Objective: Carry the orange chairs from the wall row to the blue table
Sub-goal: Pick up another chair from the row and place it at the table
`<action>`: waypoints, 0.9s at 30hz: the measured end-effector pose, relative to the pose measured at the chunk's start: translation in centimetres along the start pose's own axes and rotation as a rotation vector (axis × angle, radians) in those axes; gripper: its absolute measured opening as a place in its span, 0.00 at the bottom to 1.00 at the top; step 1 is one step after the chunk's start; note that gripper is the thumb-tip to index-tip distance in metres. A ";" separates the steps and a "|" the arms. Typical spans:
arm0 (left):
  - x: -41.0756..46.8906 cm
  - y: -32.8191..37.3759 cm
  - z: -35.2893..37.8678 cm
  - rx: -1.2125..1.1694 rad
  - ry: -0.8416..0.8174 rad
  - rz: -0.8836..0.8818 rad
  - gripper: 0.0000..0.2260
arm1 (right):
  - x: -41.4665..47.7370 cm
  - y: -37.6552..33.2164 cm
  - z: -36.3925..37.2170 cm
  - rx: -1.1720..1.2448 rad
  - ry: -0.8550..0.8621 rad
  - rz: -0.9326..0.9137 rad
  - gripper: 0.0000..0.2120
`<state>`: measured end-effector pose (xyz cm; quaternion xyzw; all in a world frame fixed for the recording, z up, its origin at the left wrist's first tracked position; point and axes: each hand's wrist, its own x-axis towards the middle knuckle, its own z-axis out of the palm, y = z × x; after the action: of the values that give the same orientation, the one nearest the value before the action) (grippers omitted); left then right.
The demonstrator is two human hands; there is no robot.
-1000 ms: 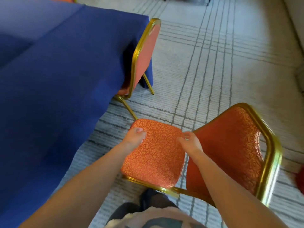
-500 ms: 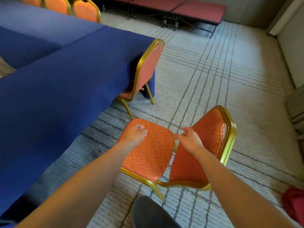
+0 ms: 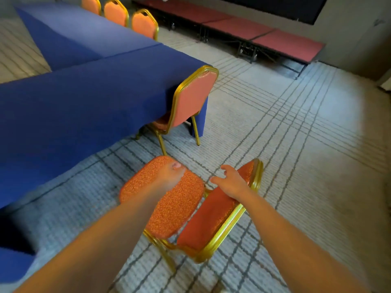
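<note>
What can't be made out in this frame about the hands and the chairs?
- Left hand: head view, its own back hides the fingers; grip on the near chair unclear.
- That chair's legs: mostly hidden under its own seat and back.
- Tucked chair: seat mostly under the cloth of the blue table.
- Far chairs: only backs show past the table.
- Wall row: out of frame.

Under our left grip (image 3: 168,175), the chair (image 3: 179,208) shows patterned cloth and glossy gilt metal; beyond it, matt cloth drapes the bench (image 3: 84,102).
</note>
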<state>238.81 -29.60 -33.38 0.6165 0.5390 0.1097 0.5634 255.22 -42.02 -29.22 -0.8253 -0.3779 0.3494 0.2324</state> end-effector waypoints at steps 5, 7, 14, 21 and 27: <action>-1.5 0.2 5.3 -0.056 0.155 0.011 0.07 | 2.6 1.2 -2.3 -0.124 -0.149 -0.133 0.36; -2.3 -0.5 6.3 -0.083 0.194 -0.009 0.04 | 3.6 1.6 -2.9 -0.188 -0.194 -0.161 0.37; -2.8 -1.7 6.6 -0.194 0.283 -0.161 0.07 | 7.4 1.9 -3.0 -0.283 -0.349 -0.226 0.29; 0.3 -3.4 7.0 -0.285 0.393 -0.254 0.06 | 11.8 2.0 -2.2 -0.469 -0.500 -0.237 0.30; 0.5 -6.3 8.5 -0.292 0.444 -0.408 0.09 | 15.2 2.9 -2.2 -0.606 -0.574 -0.215 0.24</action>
<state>241.93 -35.45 -41.68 0.3697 0.7395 0.2022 0.5249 265.40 -32.10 -35.81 -0.6814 -0.5966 0.4121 -0.0998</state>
